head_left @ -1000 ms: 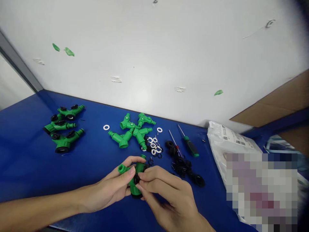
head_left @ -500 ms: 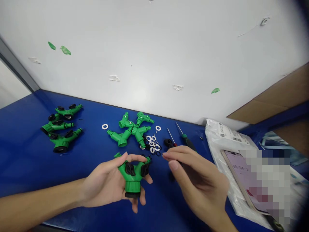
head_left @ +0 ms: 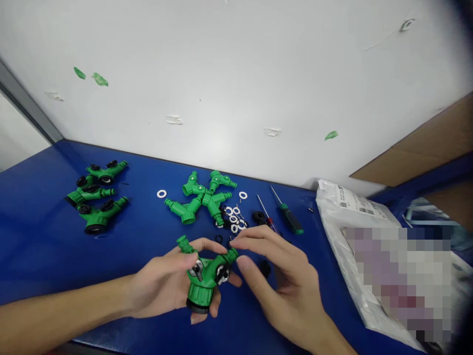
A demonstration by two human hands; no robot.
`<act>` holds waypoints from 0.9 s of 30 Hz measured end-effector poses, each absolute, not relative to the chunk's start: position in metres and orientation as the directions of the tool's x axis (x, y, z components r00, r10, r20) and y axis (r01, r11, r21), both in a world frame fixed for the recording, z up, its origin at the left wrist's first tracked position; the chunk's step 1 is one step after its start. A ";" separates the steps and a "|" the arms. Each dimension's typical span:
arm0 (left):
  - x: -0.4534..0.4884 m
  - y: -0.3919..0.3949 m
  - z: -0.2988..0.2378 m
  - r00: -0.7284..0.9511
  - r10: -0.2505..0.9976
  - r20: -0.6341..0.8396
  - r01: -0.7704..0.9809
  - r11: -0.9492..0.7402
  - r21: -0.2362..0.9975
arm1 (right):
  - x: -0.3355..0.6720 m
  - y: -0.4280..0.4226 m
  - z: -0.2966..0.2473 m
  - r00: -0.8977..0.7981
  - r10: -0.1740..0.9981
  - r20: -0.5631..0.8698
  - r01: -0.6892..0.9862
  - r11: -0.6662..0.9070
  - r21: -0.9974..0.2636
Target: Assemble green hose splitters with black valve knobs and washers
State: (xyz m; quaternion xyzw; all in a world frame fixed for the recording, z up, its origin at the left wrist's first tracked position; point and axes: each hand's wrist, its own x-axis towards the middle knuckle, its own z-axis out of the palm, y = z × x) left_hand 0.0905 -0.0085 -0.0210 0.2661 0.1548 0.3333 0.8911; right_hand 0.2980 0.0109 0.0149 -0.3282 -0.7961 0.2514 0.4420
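Observation:
My left hand (head_left: 166, 283) is closed round a green Y-shaped hose splitter (head_left: 202, 278), held upright with its two outlets pointing up and away. Two knobs with white and black faces show on its front. My right hand (head_left: 281, 281) hovers just right of the splitter, fingers curved, index fingertip near its right outlet; whether it pinches a small part I cannot make out. A loose pile of small black parts (head_left: 260, 217) and white and black rings (head_left: 234, 222) lies just beyond the hands.
Three assembled green splitters (head_left: 94, 195) lie at the left of the blue table (head_left: 44, 246). A cluster of bare green splitter bodies (head_left: 201, 197) sits in the middle. Two screwdrivers (head_left: 290, 217) lie right of the rings. A white plastic bag (head_left: 354, 222) lies at right.
The right hand left the splitter, swung right toward the black parts, then came back beside the right outlet. The left hand turned the splitter to face me and holds it lower.

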 end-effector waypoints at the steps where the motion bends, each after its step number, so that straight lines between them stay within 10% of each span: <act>1: 0.092 -0.010 -0.023 0.715 0.690 -0.113 -0.502 0.619 0.604 | 0.295 0.009 0.015 -0.426 0.753 0.502 0.306 0.642 -0.703; 16: 0.104 -0.022 -0.021 0.311 0.934 -0.177 -0.189 0.243 0.951 | 0.285 0.006 0.011 -0.532 0.716 0.452 0.266 0.648 -0.714; 27: 0.104 -0.025 -0.020 0.441 0.888 -0.126 -0.289 0.274 0.917 | 0.281 0.005 0.003 -0.442 0.769 0.461 0.231 0.595 -0.770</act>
